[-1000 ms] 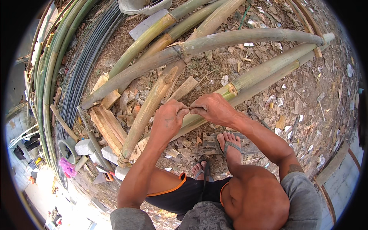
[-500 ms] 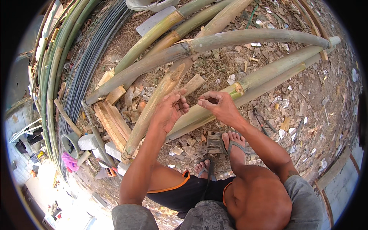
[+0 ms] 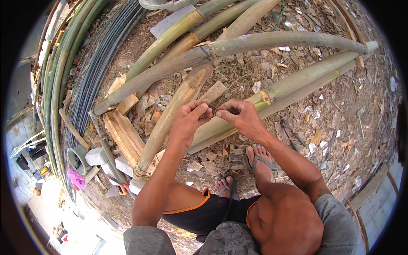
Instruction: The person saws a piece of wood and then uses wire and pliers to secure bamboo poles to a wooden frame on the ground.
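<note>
My left hand (image 3: 187,123) and my right hand (image 3: 243,121) face each other at chest front, their fingertips a small gap apart. Both are closed in a pinch; whatever lies between the fingers is too thin or small to make out. Beneath them runs a pair of long bamboo poles (image 3: 293,85) from lower left to upper right. Beside my left hand slants a bamboo pole with a cut end (image 3: 172,112). A curved bamboo pole (image 3: 272,41) crosses farther off, bound with dark tie wire (image 3: 207,52) at a crossing.
Dark pincers (image 3: 290,135) lie on the leaf-strewn ground right of my feet. To the left are a bundle of dark steel rods (image 3: 91,72), green bamboo poles (image 3: 63,68), grey blocks (image 3: 97,157), a pink bag (image 3: 77,178) and an orange-handled tool (image 3: 122,189). Split wood (image 3: 125,134) lies closer.
My hands have drawn slightly closer together. The left fingers have curled in, with the thumb now across them. The poles and my feet have stayed put.
</note>
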{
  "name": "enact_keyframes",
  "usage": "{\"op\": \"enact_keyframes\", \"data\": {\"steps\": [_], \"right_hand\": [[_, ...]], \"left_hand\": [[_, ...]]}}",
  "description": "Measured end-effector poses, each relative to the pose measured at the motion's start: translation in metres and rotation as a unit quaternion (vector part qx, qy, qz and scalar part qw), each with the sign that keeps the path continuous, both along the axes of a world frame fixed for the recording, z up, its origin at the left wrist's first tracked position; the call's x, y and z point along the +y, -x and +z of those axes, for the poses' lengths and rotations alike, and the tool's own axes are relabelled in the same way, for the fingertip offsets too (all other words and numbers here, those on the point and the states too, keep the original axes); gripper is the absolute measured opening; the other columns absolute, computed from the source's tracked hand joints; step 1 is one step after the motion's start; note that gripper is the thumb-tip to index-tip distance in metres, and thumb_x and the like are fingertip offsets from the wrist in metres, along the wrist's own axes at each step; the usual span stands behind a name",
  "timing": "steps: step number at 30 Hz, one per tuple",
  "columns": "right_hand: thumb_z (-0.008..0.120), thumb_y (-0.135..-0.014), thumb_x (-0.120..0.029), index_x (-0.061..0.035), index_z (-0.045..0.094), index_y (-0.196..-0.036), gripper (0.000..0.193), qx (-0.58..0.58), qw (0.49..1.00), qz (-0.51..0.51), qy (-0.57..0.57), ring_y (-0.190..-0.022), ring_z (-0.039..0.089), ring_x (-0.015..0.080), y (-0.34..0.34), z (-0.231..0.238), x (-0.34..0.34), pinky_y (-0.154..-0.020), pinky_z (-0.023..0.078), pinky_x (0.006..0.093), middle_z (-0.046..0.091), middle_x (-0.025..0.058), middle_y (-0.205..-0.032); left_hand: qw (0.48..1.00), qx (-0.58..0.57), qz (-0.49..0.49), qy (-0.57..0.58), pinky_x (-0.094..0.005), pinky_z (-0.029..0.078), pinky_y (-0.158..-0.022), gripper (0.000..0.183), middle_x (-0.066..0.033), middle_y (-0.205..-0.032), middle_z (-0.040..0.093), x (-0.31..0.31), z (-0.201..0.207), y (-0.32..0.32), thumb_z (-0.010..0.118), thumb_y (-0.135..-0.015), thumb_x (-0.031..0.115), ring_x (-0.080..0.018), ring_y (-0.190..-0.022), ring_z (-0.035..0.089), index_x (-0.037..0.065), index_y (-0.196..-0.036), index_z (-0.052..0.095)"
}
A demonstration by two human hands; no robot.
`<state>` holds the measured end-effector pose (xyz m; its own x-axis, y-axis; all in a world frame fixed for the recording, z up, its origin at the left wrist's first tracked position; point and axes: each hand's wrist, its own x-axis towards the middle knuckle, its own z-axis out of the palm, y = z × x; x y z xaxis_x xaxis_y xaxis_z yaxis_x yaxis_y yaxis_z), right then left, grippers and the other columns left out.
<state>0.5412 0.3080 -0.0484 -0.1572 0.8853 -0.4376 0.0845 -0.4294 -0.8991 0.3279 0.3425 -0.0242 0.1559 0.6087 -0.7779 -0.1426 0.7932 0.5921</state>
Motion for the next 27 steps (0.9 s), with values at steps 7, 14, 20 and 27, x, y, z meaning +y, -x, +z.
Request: {"op": "enact_keyframes", "data": {"steps": [7, 14, 20, 27], "right_hand": [[0.080, -0.093, -0.021, 0.0015, 0.079, -0.105, 0.025, 0.001, 1.000, -0.011, -0.014, -0.077, 0.068, 0.0145, 0.001, -0.004, -0.002, -0.069, 0.053, 0.0336, 0.077, 0.0102, -0.086], [0.080, -0.091, -0.012, -0.0030, 0.079, -0.102, 0.014, -0.227, 0.926, 0.063, -0.295, -0.077, 0.070, 0.0228, 0.004, -0.001, -0.004, -0.071, 0.054, 0.0372, 0.074, 0.0135, -0.086], [0.078, -0.096, -0.021, -0.0011, 0.076, -0.104, 0.021, 0.026, 0.999, -0.020, 0.032, -0.080, 0.067, 0.0165, 0.002, 0.002, 0.004, -0.075, 0.053, 0.0350, 0.075, 0.0069, -0.089], [0.076, -0.098, -0.020, 0.0044, 0.073, -0.108, 0.027, 0.082, 0.995, 0.000, 0.052, -0.089, 0.068, 0.0124, -0.003, -0.017, 0.005, -0.079, 0.054, 0.0299, 0.075, 0.0059, -0.095]], "left_hand": [[0.996, 0.065, -0.066, -0.019, -0.0214, 0.048, -0.060, 0.031, 0.0016, -0.086, 0.068, 0.001, 0.010, -0.011, 0.080, -0.097, 0.025, -0.0035, -0.066, 0.055, 0.003, -0.118, 0.072], [0.986, 0.141, -0.073, -0.057, -0.0205, 0.030, -0.048, 0.026, 0.0045, -0.077, 0.068, -0.001, 0.003, -0.016, 0.083, -0.095, 0.025, 0.0004, -0.054, 0.043, 0.004, -0.108, 0.075], [0.991, 0.082, -0.018, -0.102, -0.0189, 0.032, -0.051, 0.020, -0.0037, -0.092, 0.077, -0.005, -0.001, -0.019, 0.077, -0.099, 0.020, 0.0009, -0.059, 0.047, 0.003, -0.108, 0.071], [0.967, 0.160, -0.099, -0.170, -0.0222, 0.050, -0.079, 0.024, -0.0078, -0.101, 0.078, 0.002, -0.004, -0.017, 0.075, -0.101, 0.020, -0.0065, -0.087, 0.065, 0.001, -0.114, 0.069]]}}
